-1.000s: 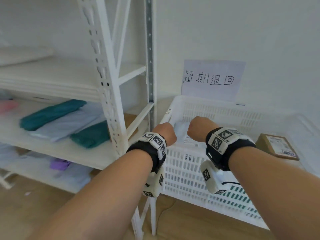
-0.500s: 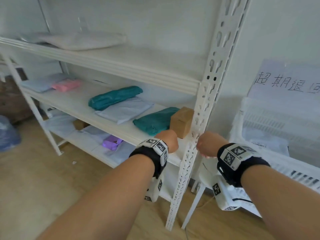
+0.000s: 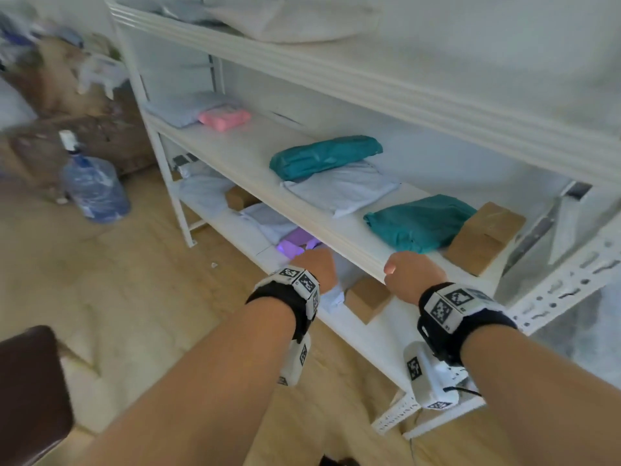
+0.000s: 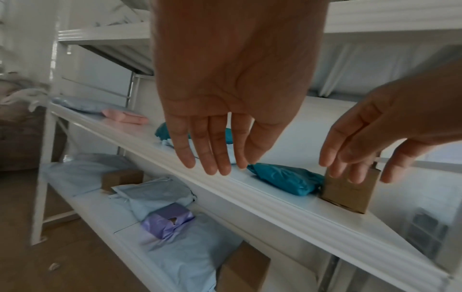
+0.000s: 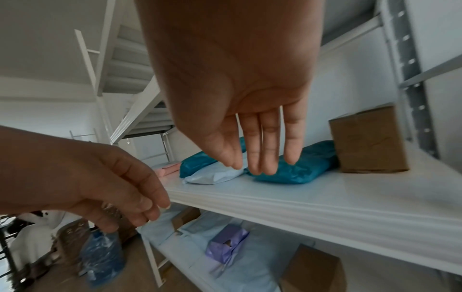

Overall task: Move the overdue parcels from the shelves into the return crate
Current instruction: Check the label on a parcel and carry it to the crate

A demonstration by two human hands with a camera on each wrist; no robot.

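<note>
Reaching with both hands, left hand [image 4: 225,98] and right hand [image 5: 237,89], slack-fingered and empty, risks nudging the cardboard box [image 3: 484,237] off the shelf's [image 3: 353,243] right front corner; the slippery teal parcel [image 3: 420,222] beside it could slide too.

Head view: from above and behind both forearms, facing down and forward at the white shelving [image 3: 336,227] and the wooden floor [image 3: 134,297]; widest of the three.

Left wrist view: from under the left wrist, looking along the left hand [image 4: 225,89] at the middle shelf's front edge, close in; the right hand [image 4: 390,134] enters from the right.

Right wrist view: from under the right wrist, looking along the right hand [image 5: 235,89], close and low.

Shared by all three: teal parcel [image 3: 416,223] [image 4: 285,179] [image 5: 295,168], brown box [image 3: 484,237] [image 4: 347,189] [image 5: 367,140], purple parcel [image 3: 295,243] [image 4: 167,219] [image 5: 225,243].
</note>
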